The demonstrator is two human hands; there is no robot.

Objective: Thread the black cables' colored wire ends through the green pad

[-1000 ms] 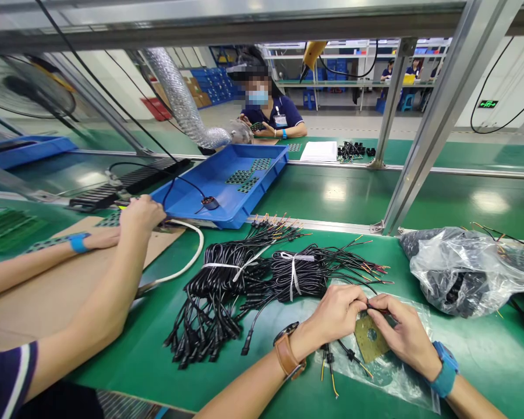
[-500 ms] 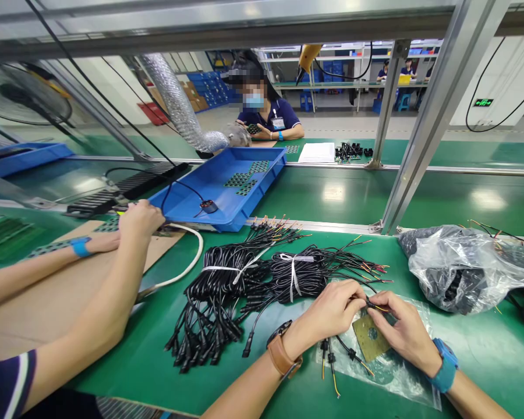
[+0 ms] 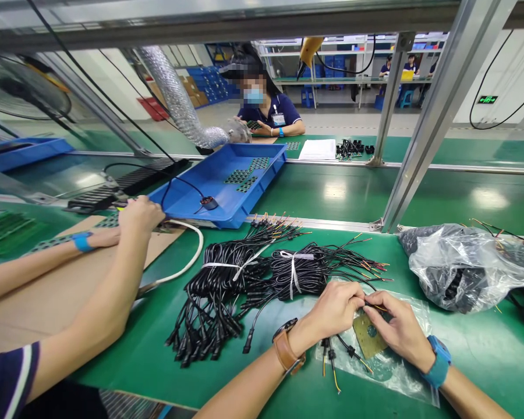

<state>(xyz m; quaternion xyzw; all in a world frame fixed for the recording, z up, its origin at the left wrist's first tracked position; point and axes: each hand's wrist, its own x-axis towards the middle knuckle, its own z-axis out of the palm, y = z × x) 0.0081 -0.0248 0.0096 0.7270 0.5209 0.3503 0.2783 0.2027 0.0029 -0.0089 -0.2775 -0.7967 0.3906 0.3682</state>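
at far left of the green table (image 3: 484,355), a co-worker's two forearms reach across a sheet of cardboard (image 3: 48,291), one wrist wearing a blue strap, the co-worker's hands (image 3: 137,214) meeting near the corner of a tilted blue tray (image 3: 227,186) that holds perforated green pieces and a small round part on a black lead; a white cable (image 3: 191,256) curves out beside them. right of the cardboard, two bundles of black wire harnesses (image 3: 253,273), each tied with a white band, lie fanned out with plug ends toward the viewer and stripped coloured leads pointing away. near the front edge, the left hand (image 3: 336,308), with a brown-strapped watch on its wrist, has its grip pinched shut on a thin black wire (image 3: 372,305) just above a small brownish plate (image 3: 369,336); the right hand (image 3: 397,331), with a blue wrist strap, meets it thumb to thumb, its grip likewise closed on the same wire. the plate rests on a clear plastic bag (image 3: 393,372) lying flat on the table, under the right hand's fingers, with a few loose short leads (image 3: 332,361) lying beside it. further right, a crumpled plastic bag of black cables (image 3: 463,267) sits well apart. beyond a slanted aluminium post (image 3: 423,128), a person in a dark blue shirt (image 3: 268,110) sits at the far table.
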